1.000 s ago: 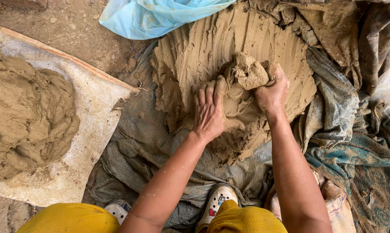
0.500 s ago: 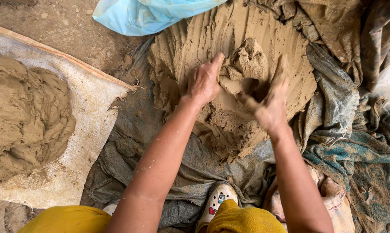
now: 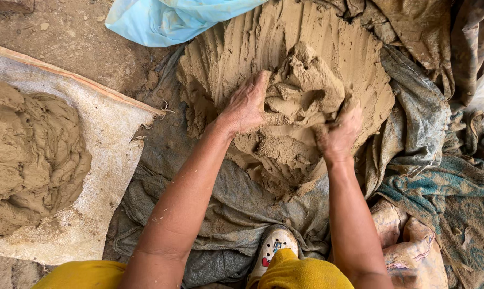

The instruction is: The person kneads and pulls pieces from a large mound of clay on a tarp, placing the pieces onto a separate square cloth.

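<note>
A wide slab of wet brown clay [image 3: 242, 48] with finger grooves lies on grey cloth [image 3: 236, 208] in front of me. A rough lump of clay [image 3: 306, 88] sits raised at its middle. My left hand [image 3: 246, 104] presses flat against the lump's left side, fingers together and pointing up. My right hand [image 3: 338, 131], coated in clay, grips the lump's lower right edge with curled fingers. Both forearms reach in from below.
A second big heap of clay [image 3: 31, 155] rests on a pale sack [image 3: 111, 166] at the left. A light blue plastic sheet [image 3: 162, 18] lies at the top. Muddy rags and a teal patterned cloth [image 3: 450, 198] crowd the right. A white shoe [image 3: 274, 246] shows below.
Both hands have shifted around the clay lump: the left from lying flat below it to pressing its left side, the right from its upper right down to its lower right edge.
</note>
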